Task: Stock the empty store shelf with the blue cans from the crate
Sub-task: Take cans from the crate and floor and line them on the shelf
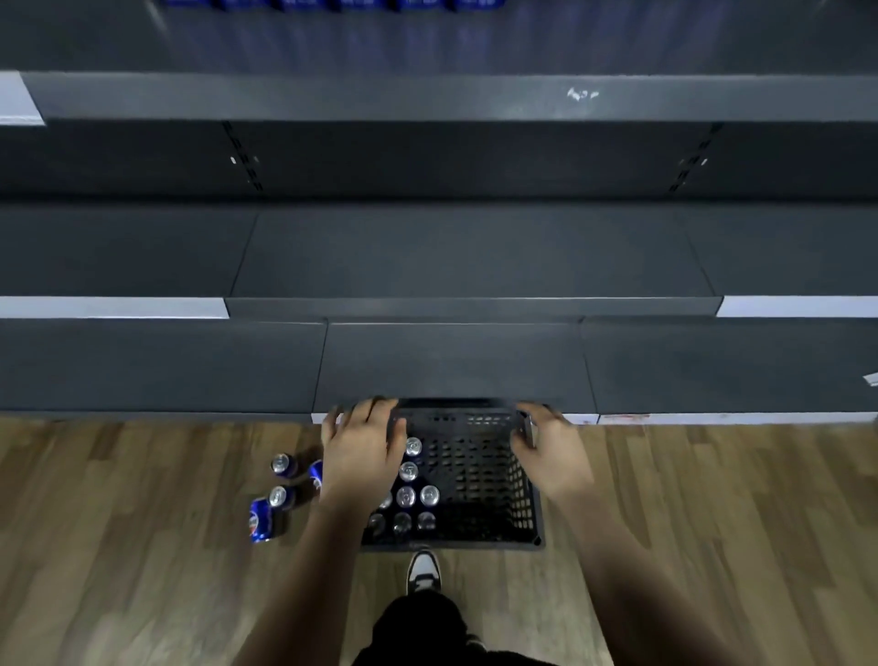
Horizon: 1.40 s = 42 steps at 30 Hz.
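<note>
- Four floor cans (280, 497) sit on the wood floor (142, 546) just left of the crate: two stand upright, two are tipped over showing their blue sides.
- Your left hand (361, 451) lies over the crate's left rim, fingers stretched forward toward the far left corner and the thumb on the inner side. It is blurred, so you cannot tell whether it really grips the rim or only rests on it.
- The crate (525, 504), black with perforated walls, stands on the floor with its far edge against the front of the lowest shelf (456, 361).
- The crate cans (406, 497) stand upright in its left half, silver tops up, about nine of them; the right half shows bare bottom.
- Your shoe (424, 570) stands just behind the crate's near wall.
- Your right hand (551, 451) grips the crate's right rim near the far corner, fingers curled over it.
- Above, the dark shelves are bare; a row of top cans (332, 4) shows at the upper edge.
</note>
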{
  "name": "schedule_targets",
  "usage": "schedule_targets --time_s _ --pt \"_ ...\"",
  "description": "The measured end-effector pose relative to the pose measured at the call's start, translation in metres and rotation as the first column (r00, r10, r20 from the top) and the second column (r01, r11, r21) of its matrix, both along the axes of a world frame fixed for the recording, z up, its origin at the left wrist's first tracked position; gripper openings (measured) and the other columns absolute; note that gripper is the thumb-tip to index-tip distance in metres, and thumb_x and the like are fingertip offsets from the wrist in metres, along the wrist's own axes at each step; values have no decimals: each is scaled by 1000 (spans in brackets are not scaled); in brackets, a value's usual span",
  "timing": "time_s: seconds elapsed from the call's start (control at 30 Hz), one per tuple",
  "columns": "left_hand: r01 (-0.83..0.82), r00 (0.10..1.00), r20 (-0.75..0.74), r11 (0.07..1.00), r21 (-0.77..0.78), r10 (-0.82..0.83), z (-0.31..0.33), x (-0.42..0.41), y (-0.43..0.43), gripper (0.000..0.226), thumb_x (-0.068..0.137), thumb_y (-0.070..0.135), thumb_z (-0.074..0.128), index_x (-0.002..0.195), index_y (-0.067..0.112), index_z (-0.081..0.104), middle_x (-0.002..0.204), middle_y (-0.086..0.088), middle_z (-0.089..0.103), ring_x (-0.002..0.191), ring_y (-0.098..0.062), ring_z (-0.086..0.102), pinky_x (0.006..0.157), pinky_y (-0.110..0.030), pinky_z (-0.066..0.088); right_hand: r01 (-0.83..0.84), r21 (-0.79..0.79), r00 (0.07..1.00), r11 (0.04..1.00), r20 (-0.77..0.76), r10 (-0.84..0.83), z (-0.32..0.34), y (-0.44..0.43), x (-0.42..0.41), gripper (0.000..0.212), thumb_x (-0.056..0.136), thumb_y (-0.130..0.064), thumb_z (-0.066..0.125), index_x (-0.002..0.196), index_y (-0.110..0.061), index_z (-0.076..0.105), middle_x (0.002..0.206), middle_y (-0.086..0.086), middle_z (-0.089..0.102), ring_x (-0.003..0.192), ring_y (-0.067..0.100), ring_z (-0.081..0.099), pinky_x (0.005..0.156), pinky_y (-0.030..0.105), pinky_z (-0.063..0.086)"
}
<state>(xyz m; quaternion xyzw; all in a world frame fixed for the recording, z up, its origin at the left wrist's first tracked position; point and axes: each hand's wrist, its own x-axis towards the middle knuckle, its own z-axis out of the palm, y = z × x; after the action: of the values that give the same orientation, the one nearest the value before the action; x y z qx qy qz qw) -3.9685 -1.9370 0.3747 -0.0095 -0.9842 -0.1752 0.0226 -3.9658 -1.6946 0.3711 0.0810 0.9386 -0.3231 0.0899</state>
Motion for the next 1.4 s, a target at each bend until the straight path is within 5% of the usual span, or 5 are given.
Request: schedule_targets --time_s 0.3,0.63,0.9,1.1,1.4 --pt "-3 988 155 1000 0 3 -65 28 -8 49 88 42 30 110 15 64 103 -9 66 98 -34 60 96 -52 39 -53 -16 979 998 198 55 -77 -12 27 44 90 -19 60 133 -16 56 131 7 60 117 25 58 93 32 49" --pt "-27 971 237 1000 6 25 -210 8 -23 44 90 42 32 112 17 59 108 -7 63 102 -31 58 98 -54 35 -165 3 934 986 322 155 -226 -26 -1 48 92 -21 57 140 -17 49 118 15 62 76 28 59 59 25 39" --pt "-19 969 247 1000 7 17 -367 2 -28 41 91 40 34 114 16 59 109 -6 63 99 -31 57 96 -49 33 -240 14 903 971 370 218 -393 -39 -6 47 91 -20 57 137 -15 52 109 13 67 94 27 65 76 31 51" --pt "18 971 238 1000 6 -19 -472 1 -41 46 89 46 31 115 21 59 112 0 62 102 -25 56 97 -47 33 -277 -1 877 961 410 252 -504 -48 -6 48 92 -25 57 139 -17 50 101 14 67 90 30 64 67 25 37" --pt "1 963 271 1000 16 -5 -566 -3 -50 32 94 36 47 118 17 56 120 -7 58 106 -30 54 93 -45 39 -343 -62 860 937 380 340 -597 -63 -19 62 85 -43 70 137 -16 50 115 9 67 106 25 62 83 29 46"
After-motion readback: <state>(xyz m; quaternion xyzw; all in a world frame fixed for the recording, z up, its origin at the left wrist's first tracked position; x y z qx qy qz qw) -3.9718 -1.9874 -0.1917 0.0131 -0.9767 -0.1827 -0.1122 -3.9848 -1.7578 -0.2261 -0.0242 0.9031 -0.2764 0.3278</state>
